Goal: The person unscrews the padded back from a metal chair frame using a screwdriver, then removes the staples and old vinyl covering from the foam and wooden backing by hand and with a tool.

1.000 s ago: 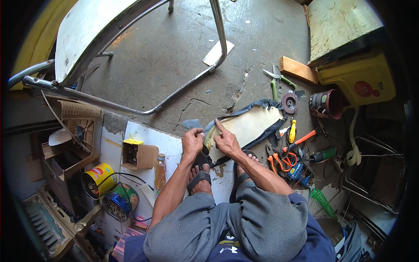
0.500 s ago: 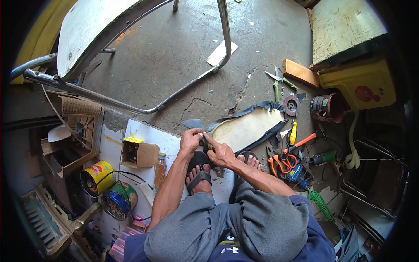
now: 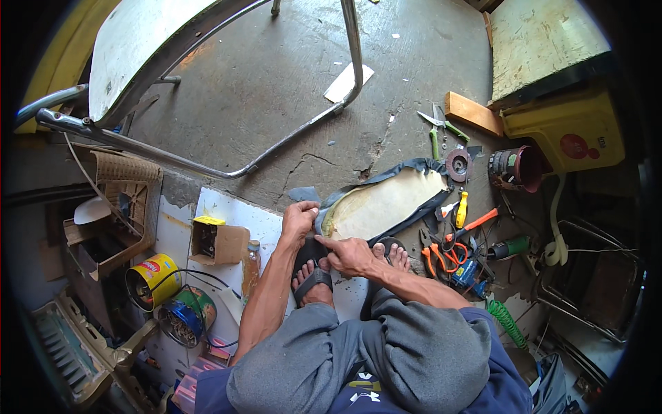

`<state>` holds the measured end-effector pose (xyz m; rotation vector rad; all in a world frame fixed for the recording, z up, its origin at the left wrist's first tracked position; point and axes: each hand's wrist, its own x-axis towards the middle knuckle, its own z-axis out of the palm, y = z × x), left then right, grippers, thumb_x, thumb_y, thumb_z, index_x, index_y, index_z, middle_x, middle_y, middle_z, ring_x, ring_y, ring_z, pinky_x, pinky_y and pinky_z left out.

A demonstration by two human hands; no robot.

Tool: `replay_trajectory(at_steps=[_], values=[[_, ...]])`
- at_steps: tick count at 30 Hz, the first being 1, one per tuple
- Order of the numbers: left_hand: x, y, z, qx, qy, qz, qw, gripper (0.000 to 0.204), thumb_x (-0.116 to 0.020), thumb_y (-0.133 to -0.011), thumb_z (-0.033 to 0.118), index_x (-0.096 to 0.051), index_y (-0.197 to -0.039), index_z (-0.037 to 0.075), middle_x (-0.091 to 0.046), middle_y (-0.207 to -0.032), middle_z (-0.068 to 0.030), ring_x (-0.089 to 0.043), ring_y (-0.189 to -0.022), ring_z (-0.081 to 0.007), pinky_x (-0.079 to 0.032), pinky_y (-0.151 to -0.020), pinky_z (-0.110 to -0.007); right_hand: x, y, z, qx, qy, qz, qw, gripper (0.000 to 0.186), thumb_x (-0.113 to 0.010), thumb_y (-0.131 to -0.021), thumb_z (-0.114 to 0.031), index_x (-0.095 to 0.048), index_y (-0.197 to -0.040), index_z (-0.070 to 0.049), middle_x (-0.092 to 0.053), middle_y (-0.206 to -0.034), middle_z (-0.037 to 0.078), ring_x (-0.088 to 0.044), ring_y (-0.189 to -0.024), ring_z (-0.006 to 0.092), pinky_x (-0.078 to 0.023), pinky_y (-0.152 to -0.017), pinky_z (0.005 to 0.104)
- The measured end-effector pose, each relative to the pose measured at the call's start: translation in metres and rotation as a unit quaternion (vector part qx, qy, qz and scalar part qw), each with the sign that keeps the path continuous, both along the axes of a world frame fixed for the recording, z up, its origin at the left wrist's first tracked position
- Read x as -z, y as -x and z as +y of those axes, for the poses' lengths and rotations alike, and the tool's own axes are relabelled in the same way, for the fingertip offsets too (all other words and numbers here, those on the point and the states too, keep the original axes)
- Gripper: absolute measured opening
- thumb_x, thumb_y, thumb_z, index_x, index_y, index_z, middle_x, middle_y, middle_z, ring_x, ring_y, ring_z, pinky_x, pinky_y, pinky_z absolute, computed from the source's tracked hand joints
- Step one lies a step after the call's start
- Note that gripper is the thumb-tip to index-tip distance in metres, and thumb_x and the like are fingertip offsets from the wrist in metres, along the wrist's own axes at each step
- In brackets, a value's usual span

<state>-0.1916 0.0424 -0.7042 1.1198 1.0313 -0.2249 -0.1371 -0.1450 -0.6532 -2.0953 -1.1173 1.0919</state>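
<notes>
A long seat panel (image 3: 386,207) with a pale bare face and dark cover material (image 3: 393,169) folded around its rim lies on the floor before my feet. At its left end, my left hand (image 3: 299,224) pinches the loose edge of the cover between thumb and fingertips. Just to the right is my right hand (image 3: 350,256), its index finger stretched toward the material below the left fingertips and its thumb apart. The other right fingers are curled and partly hidden. A grey scrap (image 3: 303,194) lies just beyond my left hand.
At right lie a yellow-handled screwdriver (image 3: 461,210), an orange-handled hammer (image 3: 476,226), pliers (image 3: 429,252), green-handled shears (image 3: 434,131) and a wood block (image 3: 474,114). A metal chair frame (image 3: 303,132) stands ahead. Tins (image 3: 153,281) and a small cardboard box (image 3: 224,243) sit left.
My right hand has drawn down toward me, its index fingertip now lower and apart from the left fingertips. My left hand stays nearly in place. The panel's left end shows more.
</notes>
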Motion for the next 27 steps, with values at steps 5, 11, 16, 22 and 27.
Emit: replay_trajectory(at_steps=[5,11,16,22,27], values=[[-0.021,0.023,0.026,-0.069,-0.076,-0.07,0.992,0.026,-0.062,-0.1,0.01,-0.066,-0.122,-0.002,-0.071,-0.095,-0.0071,-0.065,-0.077,-0.0115,-0.054,-0.071,-0.027,-0.013,-0.013,0.016,0.113,0.008,0.057,0.992,0.06,-0.058,-0.086,-0.028,-0.058,-0.145,-0.021,-0.073,-0.093,0.026,-0.073,-0.086,0.0426,-0.057,-0.082,0.0528],[-0.051,0.086,0.054,-0.115,-0.254,-0.023,0.96,0.032,-0.057,-0.101,0.014,-0.063,-0.127,-0.003,-0.072,-0.098,-0.0088,-0.065,-0.08,-0.0116,-0.054,-0.072,-0.025,-0.008,0.0,0.068,0.017,0.097,0.071,0.993,0.068,-0.054,-0.089,-0.027,-0.043,-0.153,-0.009,-0.069,-0.096,0.037,-0.068,-0.091,0.0544,-0.054,-0.087,0.0582],[-0.064,0.126,0.037,-0.125,-0.251,0.006,0.96,0.031,-0.056,-0.102,0.014,-0.064,-0.126,-0.004,-0.073,-0.099,-0.0109,-0.067,-0.081,-0.0137,-0.056,-0.074,-0.027,-0.005,0.004,0.072,0.047,0.131,0.013,0.99,0.064,-0.056,-0.089,-0.025,-0.046,-0.151,-0.013,-0.071,-0.09,0.032,-0.07,-0.084,0.0508,-0.056,-0.079,0.0587],[-0.067,0.137,0.0,-0.12,-0.188,0.021,0.975,0.031,-0.055,-0.105,0.014,-0.061,-0.129,-0.004,-0.071,-0.103,-0.0117,-0.066,-0.084,-0.0132,-0.056,-0.078,-0.027,0.007,-0.021,0.084,-0.167,0.104,-0.147,0.969,0.06,-0.055,-0.093,-0.019,-0.052,-0.151,-0.028,-0.074,-0.087,0.023,-0.074,-0.077,0.0392,-0.056,-0.065,0.0491],[-0.067,0.135,-0.002,-0.096,-0.173,-0.005,0.98,0.03,-0.055,-0.104,0.013,-0.062,-0.128,-0.003,-0.072,-0.104,-0.012,-0.068,-0.086,-0.0148,-0.056,-0.079,-0.029,0.014,-0.047,0.101,-0.299,0.127,-0.207,0.923,0.054,-0.052,-0.093,-0.018,-0.06,-0.145,-0.032,-0.075,-0.091,0.023,-0.076,-0.08,0.036,-0.057,-0.069,0.0483]])
